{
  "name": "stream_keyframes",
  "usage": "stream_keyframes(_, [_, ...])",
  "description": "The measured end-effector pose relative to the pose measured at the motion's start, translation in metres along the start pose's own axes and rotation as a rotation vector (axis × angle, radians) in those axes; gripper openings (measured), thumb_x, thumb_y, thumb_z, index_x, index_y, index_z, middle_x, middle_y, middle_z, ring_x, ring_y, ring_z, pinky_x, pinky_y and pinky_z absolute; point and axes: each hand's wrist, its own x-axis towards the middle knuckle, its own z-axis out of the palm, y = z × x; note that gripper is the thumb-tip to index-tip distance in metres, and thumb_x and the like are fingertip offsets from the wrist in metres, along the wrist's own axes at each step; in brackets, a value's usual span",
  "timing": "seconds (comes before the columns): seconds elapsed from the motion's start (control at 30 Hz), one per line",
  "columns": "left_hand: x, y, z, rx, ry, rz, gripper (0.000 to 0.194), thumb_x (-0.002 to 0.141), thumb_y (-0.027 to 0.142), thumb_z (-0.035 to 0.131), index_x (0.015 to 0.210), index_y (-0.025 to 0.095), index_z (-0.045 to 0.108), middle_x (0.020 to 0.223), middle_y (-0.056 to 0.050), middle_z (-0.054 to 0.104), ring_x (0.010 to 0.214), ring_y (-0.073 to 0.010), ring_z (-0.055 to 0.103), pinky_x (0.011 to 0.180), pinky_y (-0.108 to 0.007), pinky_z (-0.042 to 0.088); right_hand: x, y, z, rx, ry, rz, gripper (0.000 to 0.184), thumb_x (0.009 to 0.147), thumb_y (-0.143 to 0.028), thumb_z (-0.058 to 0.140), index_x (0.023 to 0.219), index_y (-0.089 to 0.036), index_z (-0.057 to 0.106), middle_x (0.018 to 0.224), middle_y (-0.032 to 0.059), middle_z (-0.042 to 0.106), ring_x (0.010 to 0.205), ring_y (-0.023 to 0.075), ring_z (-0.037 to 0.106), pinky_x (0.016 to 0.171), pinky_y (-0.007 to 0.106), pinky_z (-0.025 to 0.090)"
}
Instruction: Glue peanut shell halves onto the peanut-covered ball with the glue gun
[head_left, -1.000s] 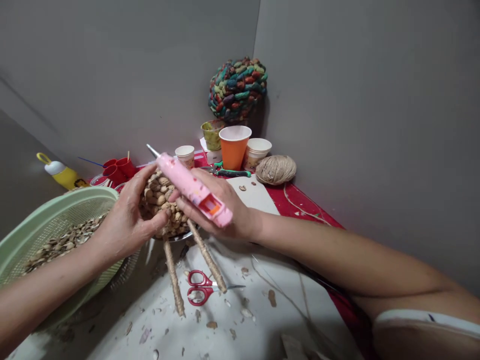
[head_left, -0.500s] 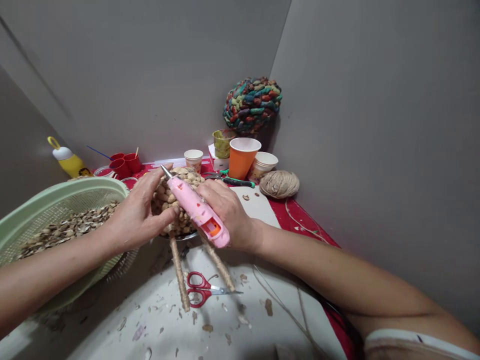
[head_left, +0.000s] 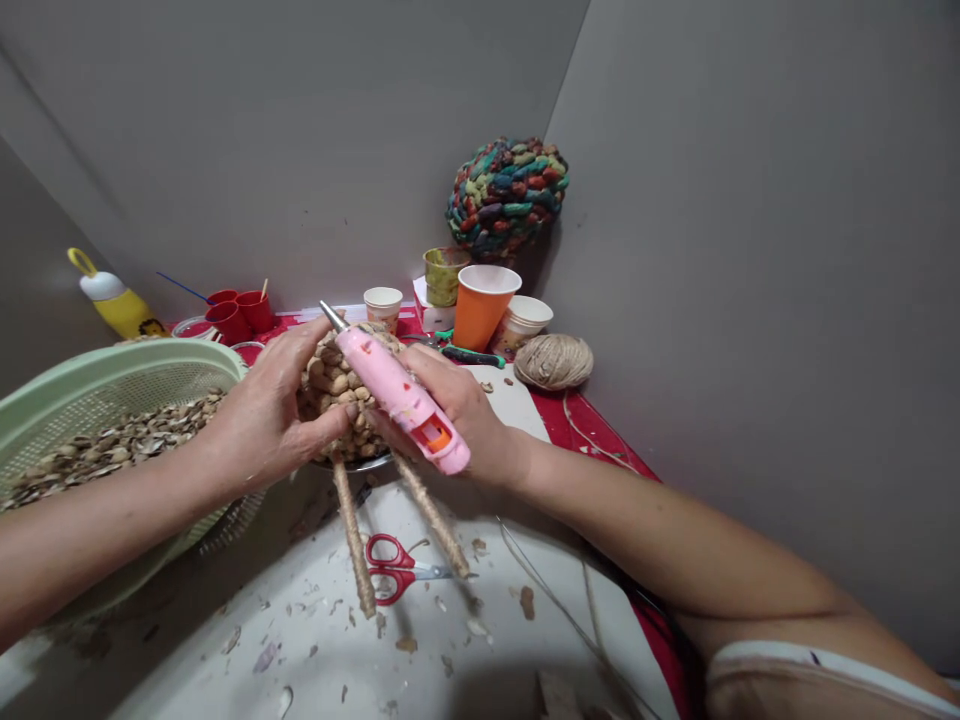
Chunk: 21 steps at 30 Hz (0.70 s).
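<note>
My right hand (head_left: 469, 405) is wrapped around a pink glue gun (head_left: 390, 385), whose metal nozzle points up and left, close to my left fingers. Below it lies a rounded form covered in peanut shells (head_left: 337, 380), partly hidden by both hands. My left hand (head_left: 277, 405) grips its left side, thumb in front and fingers over the far side. Two twine-wrapped sticks (head_left: 352, 540) stick out from the form towards me. A shiny metal rim (head_left: 371, 464) shows under it. Red-handled scissors (head_left: 391, 572) lie beside and between the sticks.
On the left, a green colander (head_left: 124, 350) holds broken shells. Behind stand red cups (head_left: 229, 320), an orange cup (head_left: 484, 310), paper cups (head_left: 529, 315) and pliers (head_left: 472, 355). A twine ball (head_left: 553, 362) lies right. Shell bits litter the white board (head_left: 300, 640). Walls close off the back and right.
The view has shifted slightly, so most things sit a little higher and further left. The glue gun's nozzle has risen slightly. Both hands keep their hold.
</note>
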Motion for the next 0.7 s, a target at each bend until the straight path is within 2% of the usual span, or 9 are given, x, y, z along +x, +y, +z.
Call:
stream_keyframes(0.07, [0.000,0.001,0.000,-0.008,-0.023,-0.007,0.068,0.083,0.032,0.064,0.148,0.022,0.044,0.136,-0.014,0.061,0.123,-0.0339,0.060,0.108,-0.055,0.048,0.001,-0.001,0.001,-0.002,-0.036,-0.031,0.021,0.093,-0.032,0.059,0.084,-0.021,0.044,0.081,0.0026,0.056,0.075,0.0155,0.049,0.071,0.031,0.043])
stream_keyframes(0.2, [0.000,0.000,0.002,-0.027,-0.020,-0.003,0.072,0.084,0.032,0.064,0.151,0.022,0.040,0.133,-0.013,0.062,0.125,-0.0338,0.059,0.108,-0.056,0.048,0.002,-0.001,0.002,0.015,-0.021,-0.093,0.019,0.095,-0.031,0.054,0.085,-0.020,0.043,0.078,0.0021,0.056,0.071,0.0150,0.047,0.066,0.030,0.039])
stream_keyframes(0.4, [-0.001,0.002,0.003,0.011,-0.017,0.021,0.062,0.088,0.038,0.059,0.146,0.020,0.045,0.138,-0.015,0.059,0.123,-0.0320,0.059,0.108,-0.053,0.047,0.002,-0.002,0.000,0.049,-0.071,-0.049,0.016,0.093,-0.028,0.056,0.086,-0.020,0.044,0.080,0.0027,0.057,0.073,0.0156,0.049,0.066,0.031,0.040])
stream_keyframes(0.57, [0.001,0.010,-0.004,0.009,-0.052,-0.045,0.060,0.091,0.043,0.050,0.145,0.019,0.046,0.137,-0.013,0.060,0.126,-0.0330,0.057,0.110,-0.052,0.045,0.003,-0.004,-0.001,0.041,-0.054,-0.070,0.017,0.094,-0.027,0.054,0.084,-0.020,0.042,0.078,0.0020,0.056,0.071,0.0148,0.046,0.066,0.029,0.038])
stream_keyframes(0.7, [0.003,0.011,-0.011,-0.070,-0.096,-0.121,0.062,0.094,0.043,0.045,0.151,0.020,0.039,0.148,-0.011,0.054,0.134,-0.0327,0.051,0.115,-0.053,0.040,0.003,-0.004,0.000,0.037,-0.038,-0.085,0.022,0.096,-0.029,0.055,0.082,-0.020,0.041,0.077,0.0007,0.053,0.070,0.0138,0.043,0.065,0.027,0.035])
